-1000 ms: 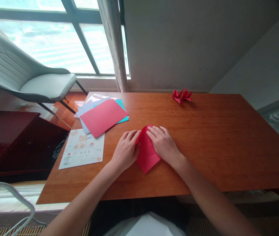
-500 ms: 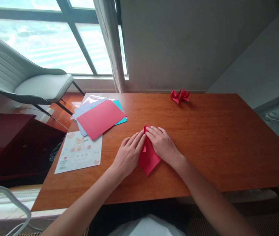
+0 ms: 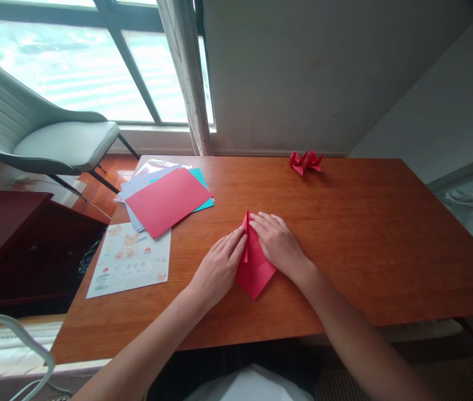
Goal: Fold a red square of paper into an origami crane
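Note:
A sheet of red paper (image 3: pixel 256 273), partly folded, lies on the table in front of me. Its lower end is a wide point and its upper end a narrow tip, with a creased flap along the left side. My left hand (image 3: pixel 222 262) grips the left edge, fingers together at the flap. On the upper right edge, my right hand (image 3: pixel 277 239) has its fingers closed near the tip. Both thumbs are largely hidden, as is the paper under the fingers. Two small folded red paper figures (image 3: pixel 305 161) stand at the table's far edge.
Left of my hands lies a stack of coloured sheets with a red sheet (image 3: pixel 168 201) on top. A white bear-printed sheet (image 3: pixel 132 262) is in front of it. The wooden table (image 3: pixel 370 239) stretches right. A chair (image 3: pixel 65 142) stands by the window.
The paper's rounded top now shows as a sharper, narrow tip. My right fingers have shifted slightly right from the centre fold; my left hand stays at the flap. The view has shifted slightly.

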